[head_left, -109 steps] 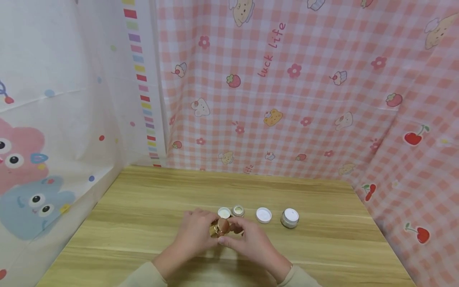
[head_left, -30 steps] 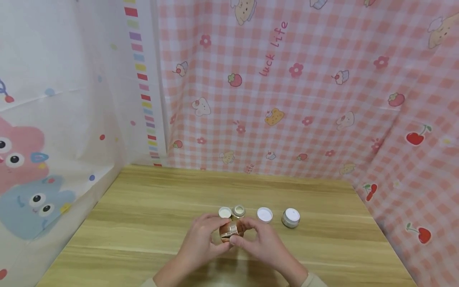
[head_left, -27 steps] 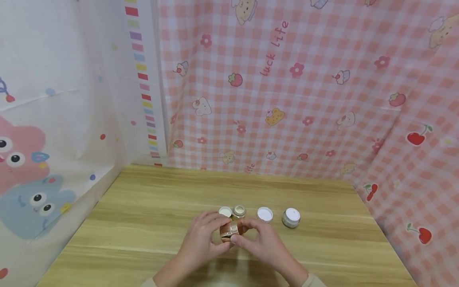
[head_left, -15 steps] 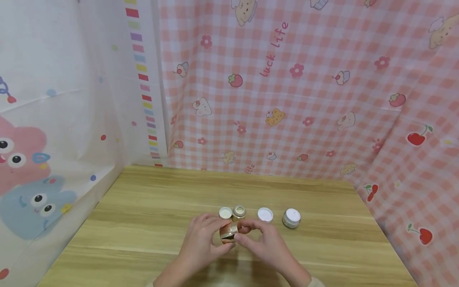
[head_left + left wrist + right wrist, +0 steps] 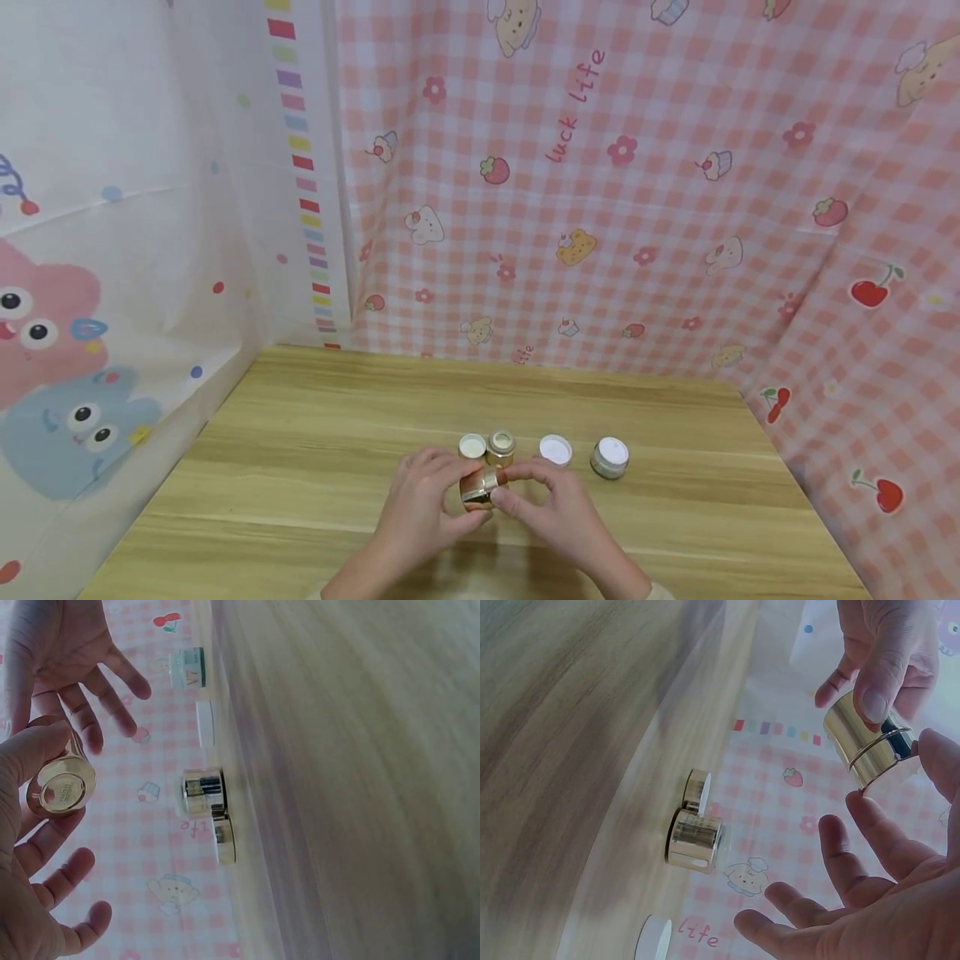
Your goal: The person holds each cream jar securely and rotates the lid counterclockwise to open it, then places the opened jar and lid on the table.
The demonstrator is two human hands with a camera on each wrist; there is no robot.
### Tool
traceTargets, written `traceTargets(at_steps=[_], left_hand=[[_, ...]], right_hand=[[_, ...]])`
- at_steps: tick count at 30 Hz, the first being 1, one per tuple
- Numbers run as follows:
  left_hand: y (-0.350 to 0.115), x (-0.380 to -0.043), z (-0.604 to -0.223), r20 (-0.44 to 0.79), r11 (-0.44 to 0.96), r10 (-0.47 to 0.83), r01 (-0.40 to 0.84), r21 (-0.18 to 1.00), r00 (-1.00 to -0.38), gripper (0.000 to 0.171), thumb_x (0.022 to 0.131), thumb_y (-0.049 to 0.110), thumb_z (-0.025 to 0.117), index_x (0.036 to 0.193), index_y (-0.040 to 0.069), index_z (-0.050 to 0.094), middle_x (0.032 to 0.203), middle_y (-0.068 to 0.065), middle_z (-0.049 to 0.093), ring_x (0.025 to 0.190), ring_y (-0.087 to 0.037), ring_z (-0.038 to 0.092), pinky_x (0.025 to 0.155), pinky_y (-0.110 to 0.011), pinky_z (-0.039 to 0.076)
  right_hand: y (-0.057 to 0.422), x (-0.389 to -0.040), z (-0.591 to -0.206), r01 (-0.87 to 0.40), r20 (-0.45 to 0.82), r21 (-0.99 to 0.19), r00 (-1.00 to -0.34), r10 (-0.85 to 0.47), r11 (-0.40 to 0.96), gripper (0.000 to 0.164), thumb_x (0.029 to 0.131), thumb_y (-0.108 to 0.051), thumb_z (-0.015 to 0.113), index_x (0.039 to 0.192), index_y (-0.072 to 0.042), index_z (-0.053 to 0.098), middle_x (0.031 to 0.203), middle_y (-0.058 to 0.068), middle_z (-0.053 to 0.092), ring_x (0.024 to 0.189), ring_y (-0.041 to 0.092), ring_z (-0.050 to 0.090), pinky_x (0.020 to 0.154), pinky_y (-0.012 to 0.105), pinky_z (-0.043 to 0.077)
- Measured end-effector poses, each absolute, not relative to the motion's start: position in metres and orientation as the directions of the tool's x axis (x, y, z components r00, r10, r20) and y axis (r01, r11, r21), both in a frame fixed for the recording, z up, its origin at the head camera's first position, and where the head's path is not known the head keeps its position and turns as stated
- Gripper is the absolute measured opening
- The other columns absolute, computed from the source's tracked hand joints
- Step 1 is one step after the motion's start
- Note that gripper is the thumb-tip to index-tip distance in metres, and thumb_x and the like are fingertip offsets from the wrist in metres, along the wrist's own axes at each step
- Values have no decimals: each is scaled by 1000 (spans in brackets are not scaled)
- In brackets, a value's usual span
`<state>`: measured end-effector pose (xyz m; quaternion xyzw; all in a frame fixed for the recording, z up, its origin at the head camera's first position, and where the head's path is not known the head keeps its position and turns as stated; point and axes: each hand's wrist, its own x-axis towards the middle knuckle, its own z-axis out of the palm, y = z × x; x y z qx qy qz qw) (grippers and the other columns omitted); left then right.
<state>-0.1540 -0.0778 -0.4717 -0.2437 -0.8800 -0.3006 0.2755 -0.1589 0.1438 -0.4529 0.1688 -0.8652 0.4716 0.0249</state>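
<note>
A small shiny gold cosmetic jar with its lid on (image 5: 477,490) is held sideways above the table, between both hands. My left hand (image 5: 422,500) grips its body with thumb and fingers. In the left wrist view the round bottom of the jar (image 5: 64,787) faces the camera. My right hand (image 5: 555,504) pinches the lid end between thumb and index finger, its other fingers spread out, as the right wrist view shows. A seam ring circles the gold surface (image 5: 855,739). Just beyond the hands stand an open gold jar (image 5: 501,448) and an upturned lid (image 5: 472,447).
Farther right on the wooden table (image 5: 337,417) lies a white lid (image 5: 555,450). Beside it stands a glass jar with a white top (image 5: 610,457). A pink checked cloth (image 5: 637,200) hangs behind the table, and a white printed cloth (image 5: 150,208) on the left.
Since the oldest frame the gold jar has turned onto its side and shifted slightly right with both hands. Over the last second the right fingers have shifted a little at the lid end.
</note>
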Motion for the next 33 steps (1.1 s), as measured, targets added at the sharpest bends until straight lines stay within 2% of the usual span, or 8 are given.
traceTargets(at_steps=[16,25,30,33], left_hand=[[-74,-154,-470,589,697,268,575,427,-762,56,67,32,103,115,20,77,103,13,80,106,-8,66,96,-44,53],[-74,-154,-470,609,686,271,593,421,-745,57,65,32,104,114,19,77,104,12,81,106,-9,66,93,-41,52],[-74,-153,-469,608,684,269,592,425,-747,56,66,31,104,113,19,77,103,12,80,105,-9,66,93,-41,51],[-74,-153,-469,606,685,268,591,426,-749,56,66,31,104,113,19,77,104,13,80,105,-9,66,93,-42,51]], right_hand=[[149,-158,-450,-291,173,-837,-944,-281,464,24,92,-41,84,111,-28,80,117,-13,77,125,23,67,112,59,47],[149,-157,-448,-267,151,-837,-952,-267,477,25,92,-42,84,112,-28,79,119,-13,78,128,23,66,114,58,47],[148,-156,-448,-238,133,-844,-961,-242,480,24,92,-43,83,109,-26,79,119,-11,78,130,27,66,115,66,45],[149,-157,-448,-244,141,-844,-960,-241,479,21,92,-42,84,105,-27,79,118,-11,78,129,26,67,116,64,45]])
